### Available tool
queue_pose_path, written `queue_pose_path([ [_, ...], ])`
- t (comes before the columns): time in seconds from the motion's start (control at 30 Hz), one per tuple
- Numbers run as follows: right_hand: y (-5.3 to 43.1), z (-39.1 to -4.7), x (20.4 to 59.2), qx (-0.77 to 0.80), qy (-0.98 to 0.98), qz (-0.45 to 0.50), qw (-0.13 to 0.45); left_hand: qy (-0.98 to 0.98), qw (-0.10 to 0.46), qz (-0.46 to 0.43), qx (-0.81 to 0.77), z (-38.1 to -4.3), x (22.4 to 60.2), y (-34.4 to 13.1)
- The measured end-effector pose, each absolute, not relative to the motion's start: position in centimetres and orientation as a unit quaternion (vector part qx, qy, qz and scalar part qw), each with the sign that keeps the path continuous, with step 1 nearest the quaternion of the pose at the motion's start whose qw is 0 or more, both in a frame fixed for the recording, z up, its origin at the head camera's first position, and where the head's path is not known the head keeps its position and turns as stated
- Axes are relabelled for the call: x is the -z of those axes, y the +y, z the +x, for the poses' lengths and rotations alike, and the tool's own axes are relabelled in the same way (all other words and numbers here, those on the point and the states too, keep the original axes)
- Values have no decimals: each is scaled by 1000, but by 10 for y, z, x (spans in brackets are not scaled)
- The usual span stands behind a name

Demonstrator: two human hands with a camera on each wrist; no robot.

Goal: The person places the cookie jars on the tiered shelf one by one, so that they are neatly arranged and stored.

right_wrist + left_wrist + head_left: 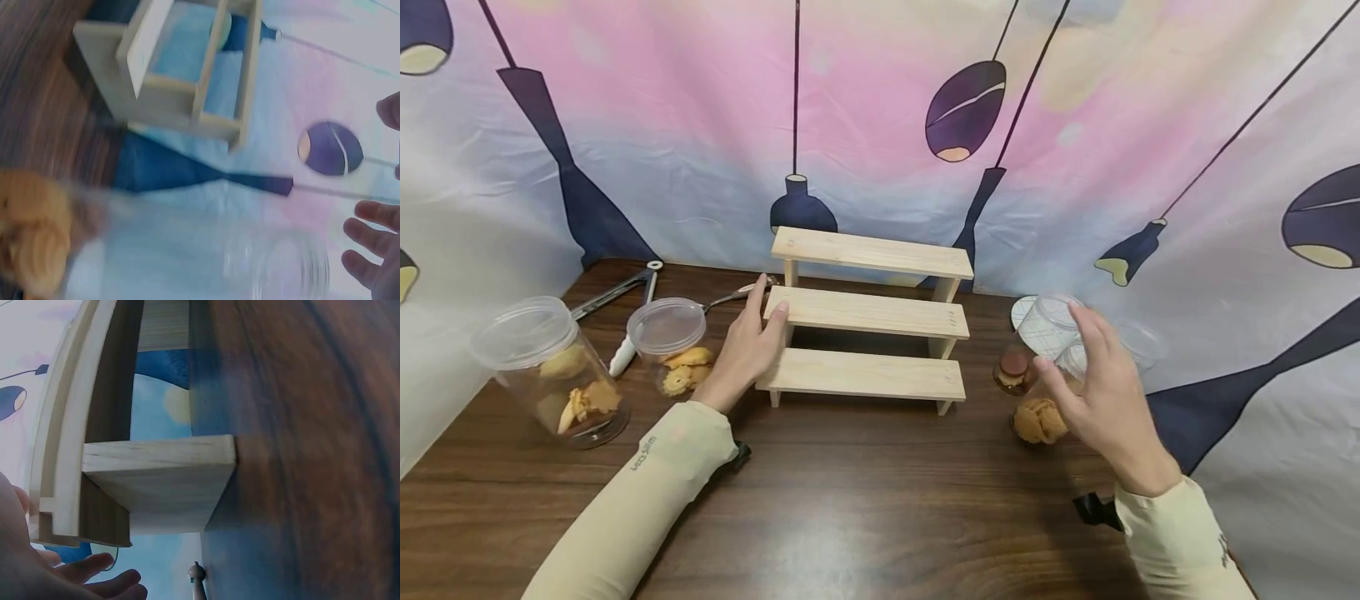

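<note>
A three-step light wooden rack (868, 310) stands on the table in the middle of the head view. At the left end of its middle step is my left hand (737, 354), thumb on the edge and fingers extended; in the left wrist view the fingers (87, 569) are loosely bent beside the rack, gripping nothing. My right hand (1108, 408) hovers over the right side, thumb and fingers spread. Just below and beside it stands a clear jar with cookies (1039, 421), its upper part partly hidden by the hand. The jar (187, 250) looks blurred in the right wrist view.
On the left are a tall lidded cookie jar (523, 333), a shorter lidded cookie jar (666, 327), tongs (610, 296) and a metal utensil (724, 298). Behind the right hand are more clear containers (1138, 342), a brown round treat (1013, 365) and a white patterned disc (1030, 329). A printed cloth hangs behind.
</note>
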State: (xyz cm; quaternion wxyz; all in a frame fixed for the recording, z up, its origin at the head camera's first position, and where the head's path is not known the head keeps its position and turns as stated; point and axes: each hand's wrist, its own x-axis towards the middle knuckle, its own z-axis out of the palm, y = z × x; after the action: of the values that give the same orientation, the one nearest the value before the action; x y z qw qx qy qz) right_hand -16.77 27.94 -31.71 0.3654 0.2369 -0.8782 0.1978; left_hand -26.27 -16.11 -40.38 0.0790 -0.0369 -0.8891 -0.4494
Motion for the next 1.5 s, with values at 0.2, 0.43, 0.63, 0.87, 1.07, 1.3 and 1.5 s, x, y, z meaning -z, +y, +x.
queue_pose_path([
  [0.2, 302, -160, 320, -184, -895, 183, 363, -891, 84, -54, 442, -263, 404, -165],
  [0.43, 312, -158, 330, -159, -912, 118, 360, -899, 76, -74, 425, -266, 406, -170],
  [0.63, 318, -155, 337, -160, -921, 79, 347, -901, 60, -80, 422, -267, 408, -171],
  [0.87, 320, -151, 340, -183, -941, 27, 283, -897, 56, -76, 433, -268, 409, -173],
  [1.07, 321, -152, 345, -203, -943, 18, 263, -894, 50, -74, 439, -268, 408, -173],
  [1.3, 322, -154, 353, -219, -930, 32, 295, -893, 50, -78, 440, -269, 409, -173],
  [1.5, 322, -154, 356, -227, -926, 31, 300, -892, 46, -81, 442, -271, 410, -173],
])
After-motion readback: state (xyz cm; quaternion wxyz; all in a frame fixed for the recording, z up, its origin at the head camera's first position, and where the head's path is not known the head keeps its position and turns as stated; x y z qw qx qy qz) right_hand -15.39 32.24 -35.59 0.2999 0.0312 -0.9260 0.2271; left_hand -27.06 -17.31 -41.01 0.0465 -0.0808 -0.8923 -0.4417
